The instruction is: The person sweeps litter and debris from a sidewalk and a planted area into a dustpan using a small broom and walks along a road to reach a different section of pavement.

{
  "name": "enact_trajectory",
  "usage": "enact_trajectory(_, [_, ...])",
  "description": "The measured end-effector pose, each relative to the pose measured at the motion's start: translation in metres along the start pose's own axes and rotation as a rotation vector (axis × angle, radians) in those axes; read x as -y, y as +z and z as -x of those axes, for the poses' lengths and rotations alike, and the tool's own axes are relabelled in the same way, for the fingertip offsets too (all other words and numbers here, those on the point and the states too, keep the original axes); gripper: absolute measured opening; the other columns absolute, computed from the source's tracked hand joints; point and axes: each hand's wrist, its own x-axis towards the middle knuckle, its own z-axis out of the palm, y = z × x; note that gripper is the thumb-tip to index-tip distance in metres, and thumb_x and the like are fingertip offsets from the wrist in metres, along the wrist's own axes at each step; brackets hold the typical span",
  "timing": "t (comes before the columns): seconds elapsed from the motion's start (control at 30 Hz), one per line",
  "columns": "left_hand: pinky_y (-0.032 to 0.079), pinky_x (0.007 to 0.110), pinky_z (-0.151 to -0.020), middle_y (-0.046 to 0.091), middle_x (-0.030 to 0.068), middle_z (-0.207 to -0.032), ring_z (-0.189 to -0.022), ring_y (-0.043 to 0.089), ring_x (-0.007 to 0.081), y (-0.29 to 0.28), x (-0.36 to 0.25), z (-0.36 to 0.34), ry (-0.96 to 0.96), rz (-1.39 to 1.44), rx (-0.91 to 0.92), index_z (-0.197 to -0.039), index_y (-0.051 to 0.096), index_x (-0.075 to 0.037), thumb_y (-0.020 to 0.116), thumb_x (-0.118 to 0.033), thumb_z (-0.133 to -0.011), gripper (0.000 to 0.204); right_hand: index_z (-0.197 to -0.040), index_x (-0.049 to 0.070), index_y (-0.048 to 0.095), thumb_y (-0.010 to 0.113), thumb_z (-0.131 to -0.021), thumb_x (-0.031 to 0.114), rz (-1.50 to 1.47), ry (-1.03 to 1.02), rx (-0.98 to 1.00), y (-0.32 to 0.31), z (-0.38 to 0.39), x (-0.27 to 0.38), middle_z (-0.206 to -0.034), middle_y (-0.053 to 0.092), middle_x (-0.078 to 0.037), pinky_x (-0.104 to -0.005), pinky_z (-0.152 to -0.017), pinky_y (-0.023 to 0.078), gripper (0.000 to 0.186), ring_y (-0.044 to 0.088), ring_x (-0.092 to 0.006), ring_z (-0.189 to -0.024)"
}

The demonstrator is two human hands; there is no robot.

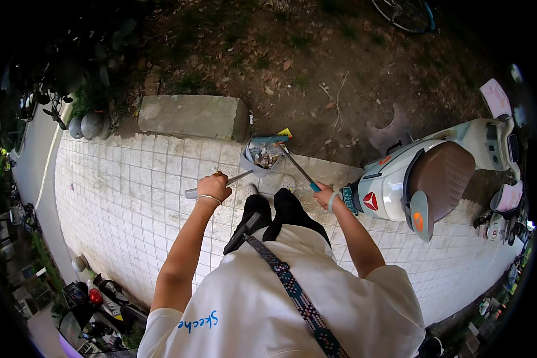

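Note:
My left hand point(213, 186) is closed round the grey handle of a dustpan point(259, 172), whose pan sits in front of my feet. Mixed litter point(264, 156), brownish and pale, lies in the pan. In my right hand point(324, 194) is the teal grip of a broom point(298, 167); its dark stick slants up and left to the pan. The teal broom head lies across the pan's far side, and its bristles are hard to make out. Beside that head is a small yellow piece point(285, 133), of a kind I cannot tell.
Past the pan, a long stone block point(191, 117) edges the pale tiled pavement point(119, 203). Bare soil point(304, 89) with dry leaves and twigs stretches beyond. A white scooter point(388, 188) with a brown seat is parked close to my right. Round stones point(92, 126) stand at far left.

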Motion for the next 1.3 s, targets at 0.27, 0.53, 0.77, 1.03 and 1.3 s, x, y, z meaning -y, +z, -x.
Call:
enact_trajectory(0.27, [0.046,0.034,-0.057,0.056,0.0045,-0.074,-0.064,0.056,0.0239,0.002,0.001,-0.005,-0.013,-0.017,0.002,-0.065,0.058,-0.012,0.055,-0.022,-0.057,0.013,-0.124,0.019,0.027,0.045,-0.071,0.01,0.037,-0.114,-0.094,-0.029,0.016,0.087,-0.056,0.048,-0.009,-0.0299,-0.035,0.033,0.057,0.044,-0.0174,-0.04])
enact_trajectory(0.53, [0.045,0.033,-0.058,0.056,0.0037,-0.075,-0.065,0.056,0.0227,-0.001,-0.002,-0.006,-0.008,-0.028,0.016,-0.066,0.059,-0.013,0.054,-0.024,-0.058,0.015,-0.126,0.019,0.018,0.043,-0.072,0.011,0.786,0.128,-0.057,-0.001,-0.079,0.112,-0.121,0.034,-0.017,-0.0383,-0.087,0.034,0.06,0.038,-0.0313,-0.108])
enact_trajectory(0.77, [0.046,0.034,-0.06,0.057,0.0072,-0.079,-0.069,0.057,0.0256,-0.01,0.003,-0.011,-0.009,0.006,0.048,-0.069,0.06,-0.01,0.053,-0.021,-0.06,0.016,-0.125,0.015,0.024,0.037,-0.074,0.006,0.788,-0.109,-0.062,-0.091,0.004,0.143,-0.124,0.031,-0.014,-0.0379,-0.085,0.034,0.053,0.038,-0.0321,-0.107])
enact_trajectory(1.03, [0.046,0.034,-0.059,0.058,0.0077,-0.079,-0.069,0.057,0.024,-0.02,-0.002,-0.014,0.021,-0.001,0.049,-0.069,0.06,-0.011,0.053,-0.022,-0.059,0.017,-0.126,0.018,0.018,0.035,-0.079,0.018,0.677,0.101,-0.123,-0.02,-0.031,0.163,-0.127,0.027,-0.013,-0.039,-0.09,0.027,0.05,0.032,-0.0312,-0.112])
enact_trajectory(1.3, [0.046,0.034,-0.061,0.058,0.0084,-0.077,-0.069,0.057,0.0252,-0.018,-0.001,-0.018,0.004,-0.004,0.057,-0.069,0.06,-0.009,0.053,-0.021,-0.059,0.018,-0.112,0.006,0.043,0.051,-0.076,0.023,0.776,-0.064,-0.039,-0.117,-0.044,0.132,-0.112,0.045,-0.014,-0.0338,-0.082,0.036,0.041,0.044,-0.0227,-0.101])
